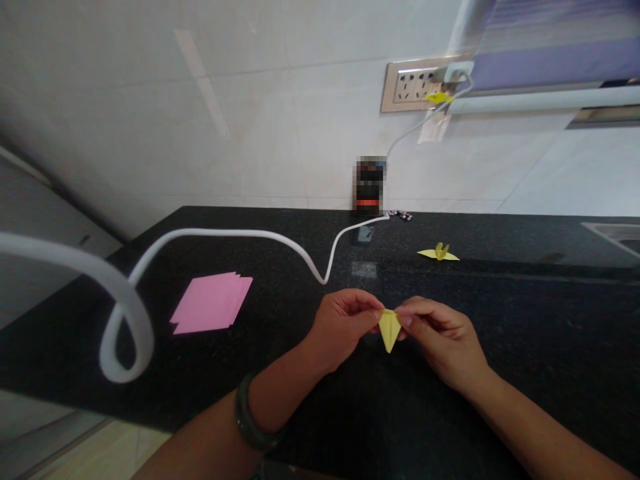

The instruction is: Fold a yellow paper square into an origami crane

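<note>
Over the near part of a dark, speckled desk [550, 320], the left hand [343, 328] and the right hand [445, 338] are holding a folded yellow paper [389, 333] — each grip is pinching one upper corner. Light, even pressure would probably be keeping the creases sharp without tearing. The paper is tapering to a point toward the near side. Farther right, a yellow bird [440, 254] is spreading thin wings; at left, flat pink sheets [207, 305] are lying stacked.

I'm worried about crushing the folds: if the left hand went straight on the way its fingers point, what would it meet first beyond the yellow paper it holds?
Probably the right hand, which pinches the other side of the folded yellow paper, just across from the left hand; depth is unclear.
</note>
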Available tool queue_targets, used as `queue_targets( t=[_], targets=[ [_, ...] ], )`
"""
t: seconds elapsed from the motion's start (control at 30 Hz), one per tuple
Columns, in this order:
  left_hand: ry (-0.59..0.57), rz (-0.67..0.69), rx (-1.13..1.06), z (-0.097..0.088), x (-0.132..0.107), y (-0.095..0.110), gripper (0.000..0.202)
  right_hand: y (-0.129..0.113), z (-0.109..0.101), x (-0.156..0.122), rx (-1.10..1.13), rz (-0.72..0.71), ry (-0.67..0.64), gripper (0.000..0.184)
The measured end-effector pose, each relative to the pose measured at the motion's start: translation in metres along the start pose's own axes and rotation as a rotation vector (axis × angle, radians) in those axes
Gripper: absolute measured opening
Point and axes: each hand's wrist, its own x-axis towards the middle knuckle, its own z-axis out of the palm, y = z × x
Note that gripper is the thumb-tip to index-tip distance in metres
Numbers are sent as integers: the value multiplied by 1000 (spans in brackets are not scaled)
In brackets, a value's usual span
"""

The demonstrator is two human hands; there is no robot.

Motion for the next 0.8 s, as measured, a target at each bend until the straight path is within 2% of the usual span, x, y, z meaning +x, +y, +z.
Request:
queue_targets(
  t=[0.13,0.27,0.33,0.43,0.6,0.8],
  targets=[
    [-29,-29,-32,-1,0,0,12,-2,-2,1,-59,-66,-31,11],
    [-80,-153,-43,-3,2,-2,23,-4,-5,1,-243,-174,-22,14],
    [-89,-158,10,-4,2,-3,26,-5,-6,1,-345,-240,-41,18],
    [-94,-99,69,-5,2,-4,22,-6,-6,1,-429,-290,-67,21],
    [-54,48,212,-7,1,-5,17,-5,-4,0,-342,-148,-5,22],
    [-20,267,469,-7,-2,-4,20,-7,-2,2,-409,-125,-67,11]
  ],
)
